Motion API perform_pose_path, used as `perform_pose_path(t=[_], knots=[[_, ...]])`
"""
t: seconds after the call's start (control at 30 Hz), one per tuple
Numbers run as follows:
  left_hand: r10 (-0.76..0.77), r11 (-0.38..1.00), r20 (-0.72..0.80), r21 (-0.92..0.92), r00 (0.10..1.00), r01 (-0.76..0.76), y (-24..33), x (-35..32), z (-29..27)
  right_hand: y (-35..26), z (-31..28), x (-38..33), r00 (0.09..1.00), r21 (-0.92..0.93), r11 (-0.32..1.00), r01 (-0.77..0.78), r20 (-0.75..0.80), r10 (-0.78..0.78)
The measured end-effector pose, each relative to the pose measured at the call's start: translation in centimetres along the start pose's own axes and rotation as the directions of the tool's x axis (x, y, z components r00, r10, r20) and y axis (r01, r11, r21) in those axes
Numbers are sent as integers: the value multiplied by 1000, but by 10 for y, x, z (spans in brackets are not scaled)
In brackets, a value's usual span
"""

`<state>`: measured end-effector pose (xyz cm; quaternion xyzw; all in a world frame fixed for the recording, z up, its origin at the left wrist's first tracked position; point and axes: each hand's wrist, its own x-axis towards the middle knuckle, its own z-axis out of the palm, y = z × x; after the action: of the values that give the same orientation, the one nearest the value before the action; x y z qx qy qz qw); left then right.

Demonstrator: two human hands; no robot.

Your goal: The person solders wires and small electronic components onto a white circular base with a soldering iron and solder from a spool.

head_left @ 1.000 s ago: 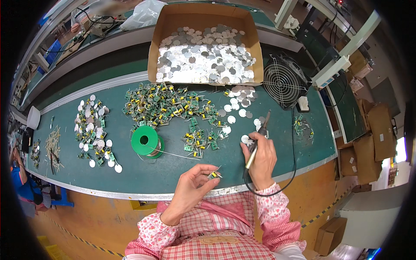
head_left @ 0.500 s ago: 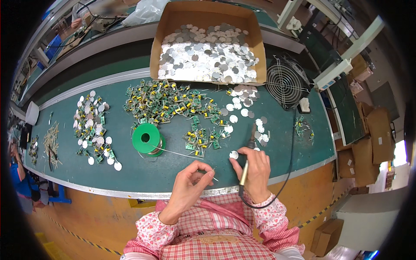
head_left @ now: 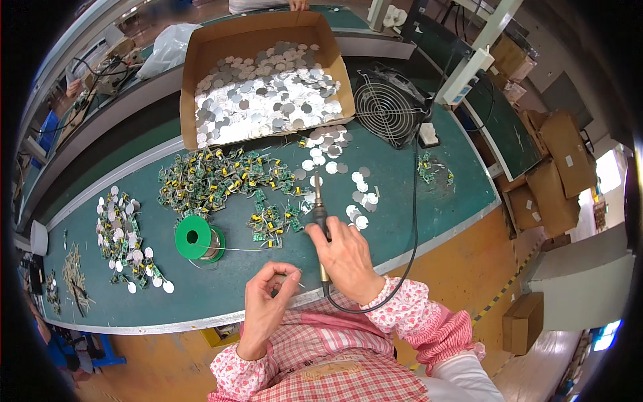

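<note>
My right hand [head_left: 348, 260] grips a soldering iron [head_left: 319, 212], its metal tip pointing away from me toward loose round discs [head_left: 316, 161]. The right thumb and forefinger are beside a small cluster of circuit boards [head_left: 266, 224]. My left hand [head_left: 269, 298] is closed near the table's front edge. Between its thumb and forefinger is something small with a thin pale wire end [head_left: 301, 285]; the rest is hidden by the fingers. Left of the hands stands a green spool of solder [head_left: 193, 238], its wire stretching right across the table.
A cardboard box [head_left: 261, 28] of discs stands at the back. Before it lies a large heap of circuit boards [head_left: 221, 177]. Boards with discs [head_left: 124, 234] lie left. A black fan [head_left: 388, 110] stands back right. The iron's cable [head_left: 415, 201] loops past my right wrist.
My right hand has moved left from the discs to the small board cluster, still gripping the soldering iron. The left hand keeps its pinch. The whole view has turned and shifted.
</note>
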<state>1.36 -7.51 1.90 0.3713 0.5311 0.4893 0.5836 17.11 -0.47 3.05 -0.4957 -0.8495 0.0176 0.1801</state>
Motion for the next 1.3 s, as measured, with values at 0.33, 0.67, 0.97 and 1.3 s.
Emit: perform_pose_path(t=[0.33, 0.67, 0.97, 1.3], knots=[[-6, 999, -58, -41, 998, 3, 4, 0, 0, 6, -12, -6, 997, 390, 919, 58, 23, -73], [86, 996, -3, -38, 996, -86, 9, 4, 13, -9, -21, -29, 964, 859, 502, -103, -39, 264], [68, 997, 45, -39, 997, -67, 8, 6, 14, -12, -21, -31, 962, 811, 582, -53, -114, 247], [20, 992, -10, -122, 1000, -21, 10, 3, 22, -18, -15, -33, 938, 760, 650, -13, -216, 271]])
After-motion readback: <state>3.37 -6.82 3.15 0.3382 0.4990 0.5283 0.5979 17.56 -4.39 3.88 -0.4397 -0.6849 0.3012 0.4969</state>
